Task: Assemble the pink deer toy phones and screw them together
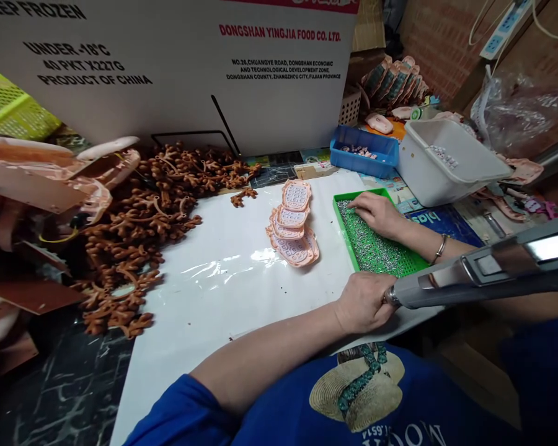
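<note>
My right hand (pixel 379 214) reaches into the far part of a green tray (pixel 338 224). Its fingertips are pinched together among many small metal screws (pixel 376 251); whatever they grip is too small to see. Beside the tray's near edge, my left hand (pixel 363 302) is closed with its knuckles up, and what it holds is hidden. A grey metal bar (pixel 446 286) slants in from the right, its tip at the left hand. Left of the tray, several pink plastic pieces (pixel 292 226) with pale, patterned panels lie overlapping on the white work surface (pixel 223 279).
Brown branched plastic parts (pixel 130 248) are heaped on the left, with pink shells (pixel 41 179) beside them. A large white carton (pixel 181 74) stands behind. At the back right are a blue bin (pixel 365 161) and a white tub (pixel 439 173), each with small parts inside.
</note>
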`<move>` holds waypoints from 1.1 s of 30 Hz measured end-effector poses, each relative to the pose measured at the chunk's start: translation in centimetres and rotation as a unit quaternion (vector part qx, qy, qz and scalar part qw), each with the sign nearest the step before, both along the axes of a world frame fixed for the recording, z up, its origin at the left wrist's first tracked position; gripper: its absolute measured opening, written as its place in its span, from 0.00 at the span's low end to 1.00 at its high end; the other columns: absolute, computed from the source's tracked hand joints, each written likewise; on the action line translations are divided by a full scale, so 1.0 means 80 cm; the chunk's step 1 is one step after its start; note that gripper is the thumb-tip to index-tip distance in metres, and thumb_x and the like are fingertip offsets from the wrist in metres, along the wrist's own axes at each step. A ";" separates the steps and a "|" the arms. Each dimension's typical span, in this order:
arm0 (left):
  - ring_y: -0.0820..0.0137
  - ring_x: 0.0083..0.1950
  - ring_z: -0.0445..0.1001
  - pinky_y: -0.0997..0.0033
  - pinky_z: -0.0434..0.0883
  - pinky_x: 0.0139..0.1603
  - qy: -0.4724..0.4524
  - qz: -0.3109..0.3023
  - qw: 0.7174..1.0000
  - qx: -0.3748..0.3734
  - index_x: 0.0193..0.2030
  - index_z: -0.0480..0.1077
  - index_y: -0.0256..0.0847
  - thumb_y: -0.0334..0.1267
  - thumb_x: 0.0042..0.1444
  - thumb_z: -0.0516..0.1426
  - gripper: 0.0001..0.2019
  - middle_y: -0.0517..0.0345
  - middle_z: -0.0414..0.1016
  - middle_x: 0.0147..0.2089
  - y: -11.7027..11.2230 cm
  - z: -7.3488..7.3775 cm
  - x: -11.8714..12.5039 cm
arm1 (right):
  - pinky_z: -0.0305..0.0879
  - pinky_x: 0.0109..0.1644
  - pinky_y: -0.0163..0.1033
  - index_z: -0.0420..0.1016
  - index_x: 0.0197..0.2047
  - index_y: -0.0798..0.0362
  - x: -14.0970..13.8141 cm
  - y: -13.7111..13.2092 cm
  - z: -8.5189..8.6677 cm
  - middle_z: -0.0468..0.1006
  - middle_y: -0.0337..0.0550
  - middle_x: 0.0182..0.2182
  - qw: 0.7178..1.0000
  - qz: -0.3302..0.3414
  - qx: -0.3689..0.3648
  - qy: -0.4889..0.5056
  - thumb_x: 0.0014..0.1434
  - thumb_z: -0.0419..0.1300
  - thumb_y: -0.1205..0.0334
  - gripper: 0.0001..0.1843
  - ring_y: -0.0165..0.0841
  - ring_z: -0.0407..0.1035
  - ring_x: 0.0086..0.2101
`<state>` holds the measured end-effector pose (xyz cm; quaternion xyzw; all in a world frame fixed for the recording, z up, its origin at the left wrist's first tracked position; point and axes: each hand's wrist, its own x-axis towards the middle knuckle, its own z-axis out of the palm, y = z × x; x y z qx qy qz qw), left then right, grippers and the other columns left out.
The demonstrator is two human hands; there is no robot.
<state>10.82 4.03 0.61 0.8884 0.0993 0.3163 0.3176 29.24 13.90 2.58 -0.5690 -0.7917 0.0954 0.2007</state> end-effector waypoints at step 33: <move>0.69 0.29 0.70 0.70 0.66 0.32 -0.002 0.002 1.000 0.005 0.30 0.59 0.42 0.36 0.56 0.47 0.05 0.58 0.69 0.27 0.004 -0.005 -0.002 | 0.53 0.71 0.60 0.61 0.68 0.56 -0.028 -0.044 -0.027 0.61 0.56 0.67 0.997 0.051 -0.018 -0.048 0.70 0.45 0.58 0.26 0.45 0.52 0.68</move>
